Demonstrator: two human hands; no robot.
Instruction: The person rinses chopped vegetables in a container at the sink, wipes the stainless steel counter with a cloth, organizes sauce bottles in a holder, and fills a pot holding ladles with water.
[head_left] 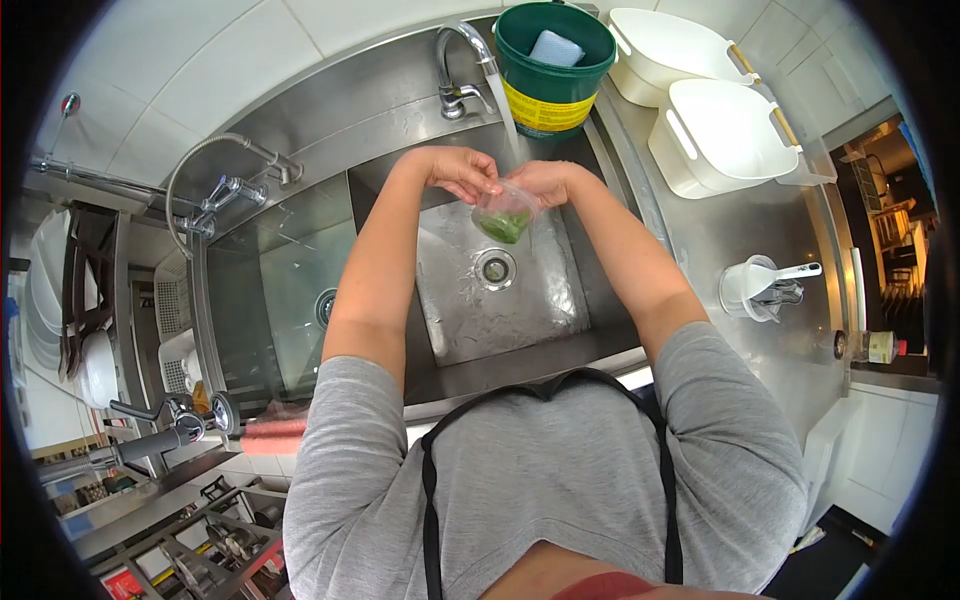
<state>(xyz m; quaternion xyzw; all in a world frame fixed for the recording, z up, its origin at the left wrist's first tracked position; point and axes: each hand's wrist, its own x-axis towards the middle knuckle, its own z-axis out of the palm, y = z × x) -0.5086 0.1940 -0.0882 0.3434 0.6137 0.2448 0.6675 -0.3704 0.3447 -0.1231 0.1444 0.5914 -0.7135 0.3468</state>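
Over the right-hand basin of the steel sink (455, 335), both my hands hold a small clear plastic tub (492, 203) with green leaves (505, 226) inside. My left hand (460, 172) pinches the tub's rim from the left. On the other side my right hand (540, 183) grips it, its fingertips partly hidden by the tub. Water runs from the curved faucet (465, 40) just behind my right hand. Below the tub lies the round drain (495, 269).
A dark green bucket (550, 95) with a blue sponge (556, 48) stands behind the sink. Two white bins (715, 140) and a white container with utensils (748, 290) sit on the right counter. A spray hose (180, 190) arches over the left basin.
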